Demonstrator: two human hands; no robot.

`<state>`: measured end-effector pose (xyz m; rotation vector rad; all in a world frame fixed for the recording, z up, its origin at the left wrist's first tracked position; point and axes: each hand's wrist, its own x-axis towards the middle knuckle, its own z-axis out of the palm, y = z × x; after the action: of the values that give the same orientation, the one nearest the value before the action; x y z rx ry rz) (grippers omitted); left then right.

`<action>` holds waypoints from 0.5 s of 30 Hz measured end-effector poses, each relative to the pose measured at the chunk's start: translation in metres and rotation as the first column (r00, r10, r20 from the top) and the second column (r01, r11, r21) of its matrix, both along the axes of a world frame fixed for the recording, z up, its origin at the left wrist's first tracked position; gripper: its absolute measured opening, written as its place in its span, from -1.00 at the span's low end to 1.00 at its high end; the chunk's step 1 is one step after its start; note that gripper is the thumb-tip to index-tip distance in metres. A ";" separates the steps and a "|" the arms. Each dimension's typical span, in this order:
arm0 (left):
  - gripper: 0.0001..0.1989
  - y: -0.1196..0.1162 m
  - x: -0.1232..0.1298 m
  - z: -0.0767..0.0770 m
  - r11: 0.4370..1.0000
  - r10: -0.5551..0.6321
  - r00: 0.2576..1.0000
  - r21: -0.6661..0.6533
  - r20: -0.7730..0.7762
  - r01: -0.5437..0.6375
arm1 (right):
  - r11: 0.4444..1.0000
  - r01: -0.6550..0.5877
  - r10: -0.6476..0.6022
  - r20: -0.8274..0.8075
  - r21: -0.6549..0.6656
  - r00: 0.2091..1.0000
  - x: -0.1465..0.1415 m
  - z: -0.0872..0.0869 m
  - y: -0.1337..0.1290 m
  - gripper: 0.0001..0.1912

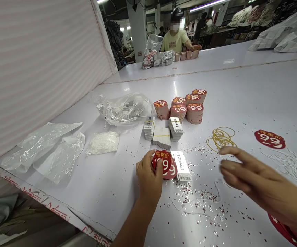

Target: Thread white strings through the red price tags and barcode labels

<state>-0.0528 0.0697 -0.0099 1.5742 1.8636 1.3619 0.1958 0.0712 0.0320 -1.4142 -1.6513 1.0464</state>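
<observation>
My left hand (150,176) is closed on a red round "99" tag (163,161), its thumb on the tag's face. Beneath that tag lies another red tag (173,171), overlapping a white printed tag (181,164) on the table. To the right, my right hand (248,171) hangs over the table with its fingers apart and nothing between them. Just beyond its fingertips sits a heap of yellow rubber bands (222,137). Banded stacks of white tags (162,137) stand beyond my left hand, and stacks of red tags (194,111) rise behind them.
Clear bags (128,108) and a packet of white strings (103,142) lie left. Loose white strings (296,168) and a red tag (270,139) are at right. Small dots are scattered near my hands. A person (174,39) is across the table.
</observation>
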 end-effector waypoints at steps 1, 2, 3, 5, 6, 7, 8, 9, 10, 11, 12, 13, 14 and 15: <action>-0.71 0.000 -0.001 0.000 1.000 -0.011 0.998 -0.025 0.055 0.012 | 0.998 -0.014 0.014 -0.013 -0.056 1.000 -0.008 -0.006 0.007 -0.70; -0.69 0.000 -0.001 0.001 0.999 -0.022 0.995 -0.045 0.102 0.027 | 0.995 -0.022 0.022 -0.001 -0.093 1.000 -0.016 -0.013 0.014 -0.67; -0.67 0.000 -0.002 0.001 0.998 -0.031 0.990 -0.057 0.134 0.039 | 0.993 -0.026 0.030 0.027 -0.116 0.999 -0.023 -0.020 0.019 -0.66; -0.66 0.000 -0.003 0.001 0.996 -0.037 0.986 -0.072 0.164 0.049 | 0.993 -0.017 0.030 0.102 -0.121 0.994 -0.035 -0.034 0.028 -0.63; -0.67 0.001 -0.004 0.001 0.995 -0.037 0.986 -0.082 0.162 0.050 | 0.993 -0.007 0.023 0.132 -0.121 0.991 -0.039 -0.039 0.032 -0.63; -0.67 0.001 -0.004 0.002 0.994 -0.036 0.988 -0.092 0.152 0.050 | 0.992 0.002 0.018 0.159 -0.126 0.987 -0.043 -0.043 0.034 -0.62; -0.68 0.001 -0.005 0.002 0.994 -0.035 0.990 -0.102 0.138 0.049 | 0.991 0.007 0.017 0.178 -0.132 0.984 -0.046 -0.046 0.037 -0.60; -0.70 0.001 -0.005 0.002 0.993 -0.033 0.992 -0.110 0.123 0.046 | 0.990 0.006 0.021 0.190 -0.140 0.982 -0.048 -0.048 0.039 -0.60; -0.71 0.001 -0.005 0.003 0.992 -0.032 0.993 -0.114 0.110 0.044 | 0.989 -0.001 0.030 0.192 -0.150 0.981 -0.049 -0.050 0.041 -0.59; -0.73 0.001 -0.005 0.003 0.992 -0.030 0.994 -0.115 0.102 0.042 | 0.987 -0.015 0.046 0.188 -0.162 0.981 -0.050 -0.052 0.043 -0.59; -0.75 0.001 -0.004 0.004 0.992 -0.030 0.995 -0.115 0.098 0.042 | 0.984 -0.031 0.063 0.180 -0.174 0.982 -0.050 -0.054 0.045 -0.59; -0.77 0.001 -0.004 0.004 0.993 -0.029 0.995 -0.114 0.098 0.040 | 0.981 -0.048 0.081 0.171 -0.187 0.982 -0.050 -0.057 0.047 -0.58; -0.78 0.002 -0.003 0.004 0.993 -0.027 0.995 -0.114 0.097 0.038 | 0.977 -0.066 0.099 0.159 -0.201 0.982 -0.049 -0.060 0.049 -0.57; -0.79 0.002 -0.003 0.005 0.993 -0.024 0.995 -0.113 0.098 0.035 | 0.973 -0.084 0.118 0.148 -0.217 0.982 -0.048 -0.062 0.050 -0.56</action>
<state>-0.0558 0.0716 -0.0052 1.4481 1.8196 1.2709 0.1481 0.1217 -0.0303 -1.6004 -1.7862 1.2228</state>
